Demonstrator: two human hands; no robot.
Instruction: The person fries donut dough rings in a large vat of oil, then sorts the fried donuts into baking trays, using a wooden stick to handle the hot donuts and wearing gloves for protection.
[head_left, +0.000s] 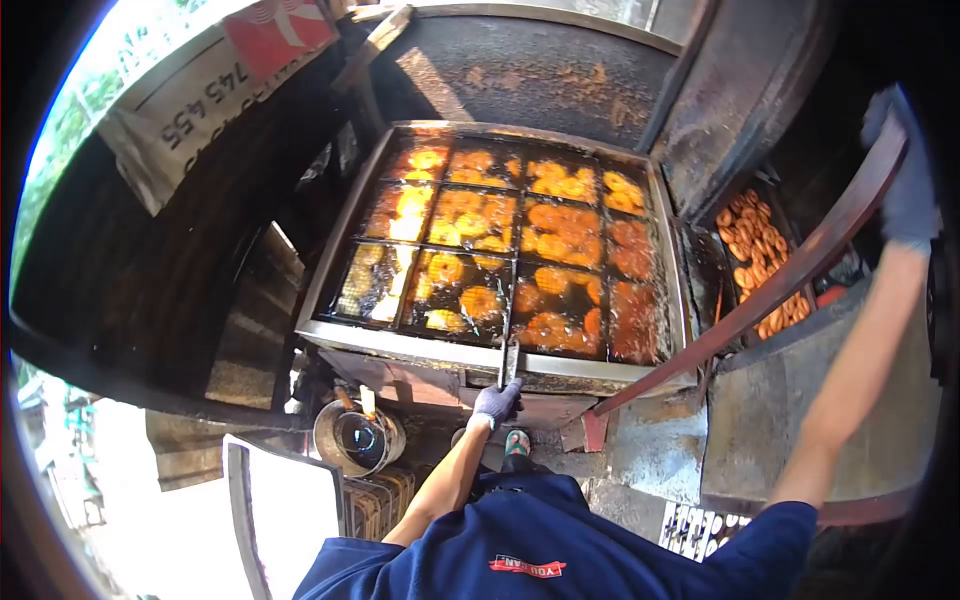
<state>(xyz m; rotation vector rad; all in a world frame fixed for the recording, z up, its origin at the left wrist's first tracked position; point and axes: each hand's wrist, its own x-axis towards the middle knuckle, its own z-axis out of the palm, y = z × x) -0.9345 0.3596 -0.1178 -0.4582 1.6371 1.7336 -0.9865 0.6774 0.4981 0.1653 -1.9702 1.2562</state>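
Note:
My left hand (497,403), in a dark grey glove, is closed around the handle of a long metal tool (510,362) at the front edge of a large rectangular frying vat (400,343). The tool's thin shaft appears to reach over the vat, where it blends with the dark dividers. Ring-shaped doughnuts (480,302) lie in the dark oil, under a metal grid. My right hand (908,185), gloved too, is raised at the far right and grips the upper end of a slanting reddish-brown wooden beam (770,295). Part of its fingers is hidden by the beam.
Browned rings fill a tray (790,225) right of the vat. A metal bucket (398,440) with dark liquid stands below the vat's left front. A metal-topped surface (765,420) lies at right. A printed banner (200,120) hangs at upper left. My sandalled foot (517,442) shows below.

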